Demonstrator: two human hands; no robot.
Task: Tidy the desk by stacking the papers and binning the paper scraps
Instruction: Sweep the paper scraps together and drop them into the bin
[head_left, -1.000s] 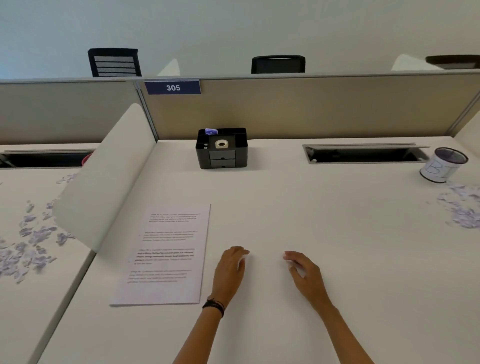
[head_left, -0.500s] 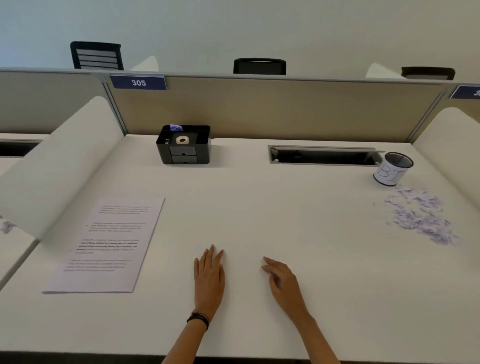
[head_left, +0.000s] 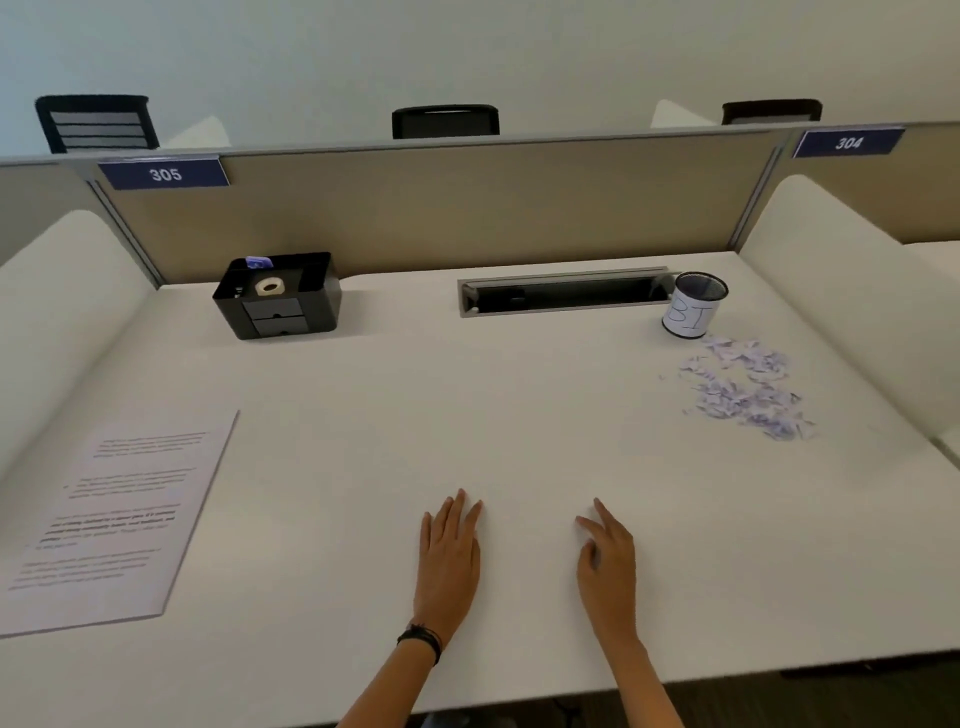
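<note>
Paper scraps (head_left: 743, 387), a loose heap of small torn lilac-white bits, lie on the far right of the white desk (head_left: 519, 415). The heap's long axis runs on a slant from the foot of the small black mesh cup with a white label lettered "BI" (head_left: 693, 306) toward the near right edge, and the nearest bits lie just beside the cup's base. The cup stands upright, mouth up. Well apart on the near left lies the white printed paper pile (head_left: 111, 519), flat, its long axis leaning away from the person and to the right, with the top of the text at the far end. Whether it is one sheet or several I cannot tell. The left hand (head_left: 449, 556) and right hand (head_left: 608, 561) lie palm down on the bare desk between the two, fingers straight or loosely spread, holding nothing. The papers look settled, so the binning step seems to be next and not yet begun. It calls for a long reach to the far right, likely with the right hand, to rake the scattered bits together and then drop them in small pinches, since the cup's mouth looks narrow against the spread of the heap.
</note>
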